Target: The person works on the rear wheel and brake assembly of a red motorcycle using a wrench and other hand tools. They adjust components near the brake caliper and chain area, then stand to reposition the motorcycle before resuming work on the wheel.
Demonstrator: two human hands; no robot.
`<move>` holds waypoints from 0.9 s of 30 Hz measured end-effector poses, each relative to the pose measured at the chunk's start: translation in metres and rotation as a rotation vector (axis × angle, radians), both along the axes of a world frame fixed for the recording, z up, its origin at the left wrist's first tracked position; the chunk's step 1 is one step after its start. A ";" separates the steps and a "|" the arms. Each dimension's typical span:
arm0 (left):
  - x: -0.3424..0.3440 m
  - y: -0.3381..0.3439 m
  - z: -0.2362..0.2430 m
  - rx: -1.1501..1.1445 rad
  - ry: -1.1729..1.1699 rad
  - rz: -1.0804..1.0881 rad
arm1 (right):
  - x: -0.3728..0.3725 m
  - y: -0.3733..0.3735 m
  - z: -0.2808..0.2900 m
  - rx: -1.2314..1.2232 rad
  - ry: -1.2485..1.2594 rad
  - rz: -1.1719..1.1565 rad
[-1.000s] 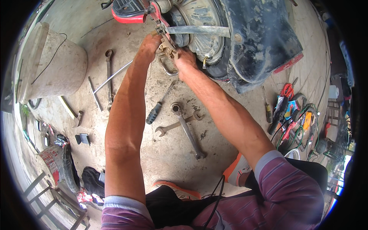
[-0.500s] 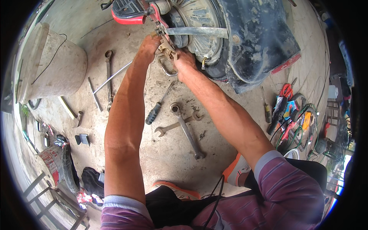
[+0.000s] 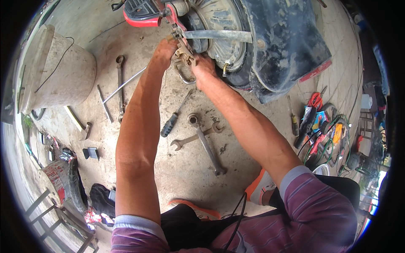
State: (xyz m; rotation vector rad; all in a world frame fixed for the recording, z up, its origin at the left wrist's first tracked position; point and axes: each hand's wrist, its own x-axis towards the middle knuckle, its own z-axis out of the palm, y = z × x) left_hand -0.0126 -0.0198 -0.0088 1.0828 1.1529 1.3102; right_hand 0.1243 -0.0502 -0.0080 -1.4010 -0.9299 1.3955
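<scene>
Both my hands reach forward to a rusty metal bracket beside the wheel of a small vehicle. My left hand is curled in at the bracket's left side, its fingertips hidden behind the metal. At the bracket's right, my right hand closes around its lower part, with most fingers out of sight. A bent metal loop hangs just below, between my hands. A dusty grey strip runs from the bracket to the black mudguard. The wheel has a brass-coloured valve.
Below my hands lie a screwdriver, an open-ended wrench and a ring wrench crossing it. Left are another wrench, a T-shaped rod, a hammer and a bucket. Tools and cables pile up at right.
The wheel and mudguard have shifted very slightly to the right. My hands stay at the bracket in nearly the same pose.
</scene>
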 end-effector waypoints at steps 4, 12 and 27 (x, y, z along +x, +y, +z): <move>-0.001 0.005 -0.011 0.128 0.139 -0.013 | 0.004 0.002 -0.005 -0.047 0.089 0.039; -0.010 0.009 -0.029 0.403 0.311 -0.060 | 0.001 0.006 -0.003 -0.221 0.155 0.004; -0.001 0.011 -0.020 0.172 0.126 0.001 | 0.002 0.004 -0.003 -0.175 0.179 0.007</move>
